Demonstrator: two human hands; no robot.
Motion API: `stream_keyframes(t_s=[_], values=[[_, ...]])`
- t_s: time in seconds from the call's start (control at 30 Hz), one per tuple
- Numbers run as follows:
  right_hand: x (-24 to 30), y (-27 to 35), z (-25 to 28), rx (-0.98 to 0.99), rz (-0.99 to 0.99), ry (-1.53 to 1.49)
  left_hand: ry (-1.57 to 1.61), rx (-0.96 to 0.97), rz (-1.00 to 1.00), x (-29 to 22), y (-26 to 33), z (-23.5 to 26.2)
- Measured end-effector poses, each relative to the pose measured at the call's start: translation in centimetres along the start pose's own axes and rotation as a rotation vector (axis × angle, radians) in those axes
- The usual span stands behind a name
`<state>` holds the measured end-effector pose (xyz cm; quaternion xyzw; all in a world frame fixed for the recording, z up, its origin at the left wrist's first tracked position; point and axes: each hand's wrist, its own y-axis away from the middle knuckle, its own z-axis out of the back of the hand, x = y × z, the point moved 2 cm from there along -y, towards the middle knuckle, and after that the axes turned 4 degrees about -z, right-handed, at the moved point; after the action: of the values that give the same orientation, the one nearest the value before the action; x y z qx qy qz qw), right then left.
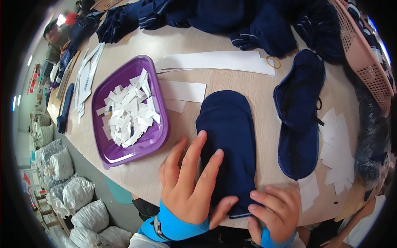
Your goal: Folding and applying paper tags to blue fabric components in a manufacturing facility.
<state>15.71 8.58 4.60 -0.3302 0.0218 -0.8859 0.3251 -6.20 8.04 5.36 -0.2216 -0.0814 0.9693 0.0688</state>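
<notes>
Navy cloth (226, 118) beneath the left hand (186, 188), fingers spread; right hand (276, 211) curled beside the hem (240, 216), pinch unclear. Likely light, soft; best taken by the hem.

The left hand (186, 186) lies over the navy cloth (229, 120), the right hand (279, 211) at its near-right corner. A purple basin (156, 135) stands left of the cloth.

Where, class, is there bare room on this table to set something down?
Bare tabletop shows between the flat navy piece and the navy item to its right, and between the purple tray and the navy gloves. The far edge, heaped with gloves, and the right side, strewn with white paper, are crowded.
</notes>
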Motion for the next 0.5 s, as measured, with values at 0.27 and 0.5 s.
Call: stream_keyframes(t_s=[0.27,0.5], values=[[1.0,-1.0,0.1,-0.117,-0.038,-0.037,-0.058,-0.197,0.045,-0.8,0.6,-0.4],[1.4,-0.7,0.0,-0.202,0.023,-0.081,-0.097,-0.274,-0.050,-0.7,1.9,-0.5]])
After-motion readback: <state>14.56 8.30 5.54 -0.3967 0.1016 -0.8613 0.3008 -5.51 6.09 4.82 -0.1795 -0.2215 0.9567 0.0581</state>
